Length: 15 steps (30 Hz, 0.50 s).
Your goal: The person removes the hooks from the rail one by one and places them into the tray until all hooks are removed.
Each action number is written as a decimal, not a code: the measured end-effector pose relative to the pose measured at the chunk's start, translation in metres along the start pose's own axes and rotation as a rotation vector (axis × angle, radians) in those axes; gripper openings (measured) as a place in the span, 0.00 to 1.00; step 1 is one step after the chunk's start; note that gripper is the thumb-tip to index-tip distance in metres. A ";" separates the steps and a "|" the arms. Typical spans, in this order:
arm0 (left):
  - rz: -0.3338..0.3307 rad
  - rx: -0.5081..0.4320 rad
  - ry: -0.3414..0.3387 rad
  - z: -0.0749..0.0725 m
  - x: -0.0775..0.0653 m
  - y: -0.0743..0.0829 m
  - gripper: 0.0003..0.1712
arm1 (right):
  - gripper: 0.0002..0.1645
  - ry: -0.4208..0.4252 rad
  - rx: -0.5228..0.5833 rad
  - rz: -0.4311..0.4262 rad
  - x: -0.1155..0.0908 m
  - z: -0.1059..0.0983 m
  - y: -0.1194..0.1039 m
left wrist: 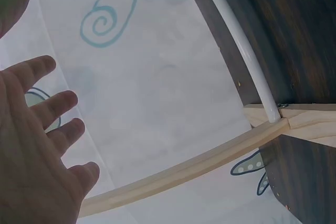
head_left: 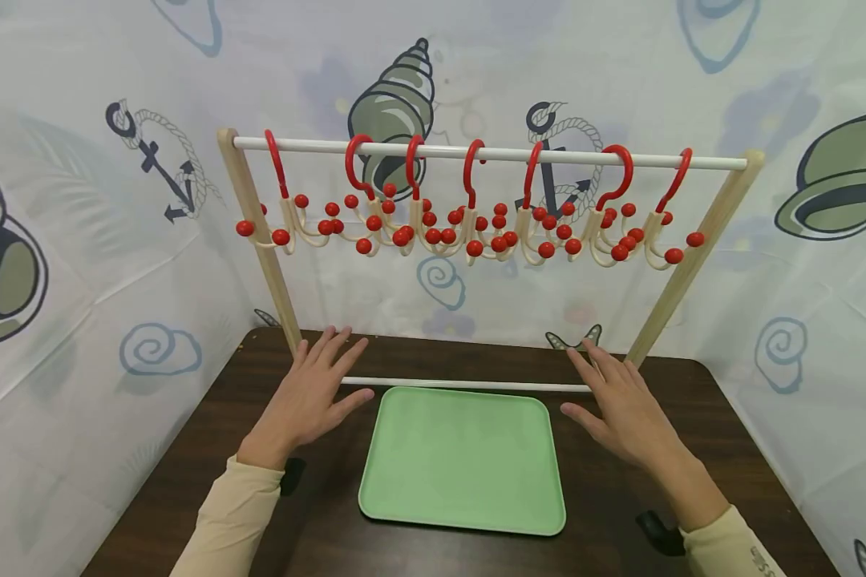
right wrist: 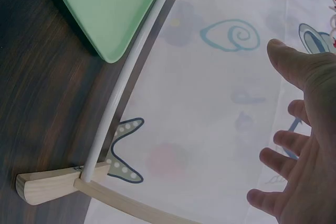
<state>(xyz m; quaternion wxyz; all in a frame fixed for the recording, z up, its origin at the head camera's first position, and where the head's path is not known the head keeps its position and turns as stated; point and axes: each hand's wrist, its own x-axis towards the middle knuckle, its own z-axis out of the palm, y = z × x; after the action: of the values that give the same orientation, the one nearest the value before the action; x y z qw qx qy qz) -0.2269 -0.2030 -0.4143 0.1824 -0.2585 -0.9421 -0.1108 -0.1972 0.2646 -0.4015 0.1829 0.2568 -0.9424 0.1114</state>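
Note:
My left hand [head_left: 310,401] hovers left of a green tray [head_left: 462,461], palm down with fingers spread and nothing in it. On the tray's other side, my right hand [head_left: 624,409] is held the same way, its fingers apart and holding nothing. The tray's surface is bare. Behind it stands a wooden rack whose white top rod [head_left: 443,151] carries several hangers with red hooks [head_left: 273,164] and cream prongs tipped with red balls [head_left: 474,248]. Both wrist views show the hands' extended fingers against the patterned backdrop.
The rack's wooden posts [head_left: 273,276] rise at left and right, and a white lower rod [head_left: 469,385] runs just behind the tray. A dark wood table [head_left: 317,513] lies under everything. Patterned cloth [head_left: 195,304] closes in the back and sides.

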 end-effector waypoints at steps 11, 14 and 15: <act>-0.017 -0.013 0.084 0.000 -0.008 -0.010 0.44 | 0.50 0.072 -0.012 -0.024 0.004 -0.002 -0.001; -0.015 -0.030 0.188 0.004 -0.011 -0.015 0.39 | 0.49 0.111 -0.014 -0.018 0.003 -0.002 -0.004; -0.022 -0.037 0.239 0.005 -0.012 -0.017 0.37 | 0.48 0.133 -0.017 -0.014 0.003 -0.002 -0.005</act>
<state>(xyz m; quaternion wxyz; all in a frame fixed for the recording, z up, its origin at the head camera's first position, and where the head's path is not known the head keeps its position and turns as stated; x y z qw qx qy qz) -0.2275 -0.2209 -0.4256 0.2871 -0.2364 -0.9143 -0.1602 -0.1968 0.2596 -0.3982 0.2482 0.2540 -0.9272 0.1192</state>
